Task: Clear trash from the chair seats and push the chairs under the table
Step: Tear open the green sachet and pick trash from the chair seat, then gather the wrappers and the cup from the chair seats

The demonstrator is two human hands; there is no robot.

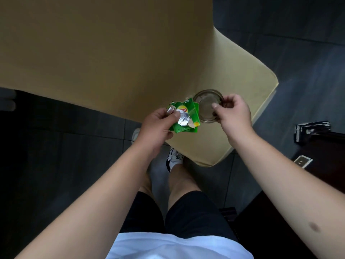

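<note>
A chair with a pale yellow fabric cover fills the upper half of the head view; its seat [233,75] reaches toward me. My left hand [158,126] grips a flattened green tea carton [188,113] together with a round silver foil lid and a small silver scrap, just above the seat's near corner. My right hand [233,114] pinches the near rim of a round clear glass ashtray [207,101] on the seat beside the carton. Whether the ashtray rests on the seat or is lifted I cannot tell.
The chair's broad yellow back [104,47] spreads across the upper left. Dark grey floor tiles [308,40] surround the chair. A dark wooden piece of furniture [321,157] stands at the right edge. My own legs and a sneaker [174,158] are below the seat.
</note>
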